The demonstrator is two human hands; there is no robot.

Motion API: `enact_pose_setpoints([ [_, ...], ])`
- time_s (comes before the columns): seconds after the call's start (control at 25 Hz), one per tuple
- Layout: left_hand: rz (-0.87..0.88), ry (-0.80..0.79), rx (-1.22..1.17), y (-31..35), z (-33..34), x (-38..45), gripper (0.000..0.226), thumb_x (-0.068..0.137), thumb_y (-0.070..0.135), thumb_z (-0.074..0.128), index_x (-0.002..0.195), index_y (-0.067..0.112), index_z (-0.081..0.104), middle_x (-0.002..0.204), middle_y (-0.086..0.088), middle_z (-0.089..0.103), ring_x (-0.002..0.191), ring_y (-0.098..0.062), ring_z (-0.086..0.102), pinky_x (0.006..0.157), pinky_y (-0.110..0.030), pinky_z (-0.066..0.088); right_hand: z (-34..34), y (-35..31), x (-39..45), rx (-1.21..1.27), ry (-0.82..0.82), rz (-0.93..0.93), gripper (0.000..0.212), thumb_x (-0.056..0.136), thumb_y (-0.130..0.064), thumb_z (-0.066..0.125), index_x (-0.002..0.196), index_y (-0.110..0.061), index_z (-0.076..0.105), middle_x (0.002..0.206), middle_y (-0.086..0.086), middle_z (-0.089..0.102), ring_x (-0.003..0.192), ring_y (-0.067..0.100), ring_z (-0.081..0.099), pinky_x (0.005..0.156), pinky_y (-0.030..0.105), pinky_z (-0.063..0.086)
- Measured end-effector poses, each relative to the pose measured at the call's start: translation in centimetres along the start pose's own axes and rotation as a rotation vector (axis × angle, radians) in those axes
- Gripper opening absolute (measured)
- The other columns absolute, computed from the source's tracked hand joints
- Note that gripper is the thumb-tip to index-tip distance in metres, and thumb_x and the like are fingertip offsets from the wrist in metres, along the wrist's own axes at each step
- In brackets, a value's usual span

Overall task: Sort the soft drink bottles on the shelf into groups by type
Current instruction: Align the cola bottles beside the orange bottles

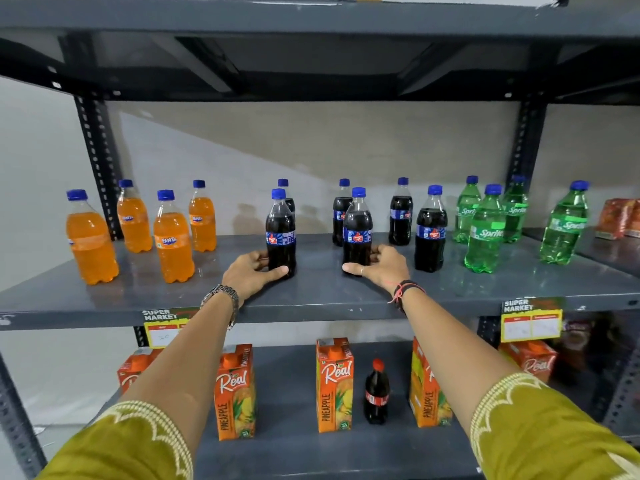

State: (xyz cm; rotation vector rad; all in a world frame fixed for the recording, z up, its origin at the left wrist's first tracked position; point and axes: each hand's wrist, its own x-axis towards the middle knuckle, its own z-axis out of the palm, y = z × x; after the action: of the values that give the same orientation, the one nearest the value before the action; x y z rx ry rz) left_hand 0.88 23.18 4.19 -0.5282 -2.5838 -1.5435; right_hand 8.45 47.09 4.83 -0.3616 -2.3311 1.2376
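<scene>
Shelf: a dark grey metal shelf (322,296) carries three groups of upright, blue-capped bottles.
Left group: four orange Fanta bottles (173,242), spaced apart in two loose rows.
Middle group: six dark Thums Up cola bottles; four stand untouched, two at the back and two toward the right (430,233).
Right group: four green Sprite bottles (485,233), one (564,230) set a little apart at the far right.
Left hand: the left hand (251,273) wraps the base of a front cola bottle (281,233), thumb across its front, fingers curled behind; a metal watch (221,296) sits on the wrist.
Right hand: the right hand (381,266) grips the base of the neighbouring cola bottle (357,233) the same way, with thread bands (405,289) at the wrist.
Held bottles: both stand upright on the shelf, near the front edge, with a gap between them.
Lower shelf: Real pineapple juice cartons (334,384) and a small red-capped cola bottle (376,393) stand below.
Price tags: yellow supermarket labels (531,320) hang from the shelf edge.
</scene>
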Motion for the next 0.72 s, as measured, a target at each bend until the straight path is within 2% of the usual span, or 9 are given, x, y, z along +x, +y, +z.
enact_pose_setpoints([
  [0.16,0.01,0.032,0.04,-0.39,0.01,0.25,0.062,0.07,0.039,0.074,0.124,0.017,0.053,0.124,-0.003,0.063,0.111,-0.016,0.058,0.098,-0.033,0.04,0.19,0.03,0.02,-0.028,0.015,-0.028,0.06,0.062,-0.039,0.082,0.107,-0.008,0.059,0.113,0.009,0.066,0.103,0.023,0.061,0.084,0.027,0.044],
  [0.48,-0.004,0.03,0.052,-0.7,-0.16,0.63,0.067,0.068,0.043,0.074,0.126,0.018,0.052,0.124,-0.004,0.063,0.113,-0.019,0.058,0.099,-0.037,0.042,0.32,0.13,-0.13,-0.024,0.015,-0.047,0.059,0.065,-0.035,0.08,0.111,-0.006,0.057,0.115,0.01,0.066,0.105,0.023,0.061,0.085,0.027,0.044],
  [0.6,-0.007,0.032,0.064,-1.03,-0.23,0.87,0.067,0.071,0.043,0.072,0.128,0.018,0.05,0.125,-0.006,0.063,0.114,-0.021,0.058,0.099,-0.039,0.043,0.21,0.36,0.01,0.002,-0.013,-0.042,0.056,0.07,-0.032,0.077,0.115,-0.006,0.056,0.119,0.011,0.064,0.108,0.023,0.06,0.09,0.029,0.044],
  [0.72,-0.013,0.109,-0.037,-0.97,-0.25,0.65,0.068,0.077,0.05,0.063,0.132,0.014,0.045,0.128,-0.01,0.059,0.115,-0.022,0.056,0.102,-0.038,0.042,0.14,0.59,0.11,0.003,-0.038,-0.041,0.05,0.078,-0.04,0.068,0.116,-0.008,0.057,0.119,0.009,0.064,0.112,0.022,0.058,0.095,0.031,0.042],
])
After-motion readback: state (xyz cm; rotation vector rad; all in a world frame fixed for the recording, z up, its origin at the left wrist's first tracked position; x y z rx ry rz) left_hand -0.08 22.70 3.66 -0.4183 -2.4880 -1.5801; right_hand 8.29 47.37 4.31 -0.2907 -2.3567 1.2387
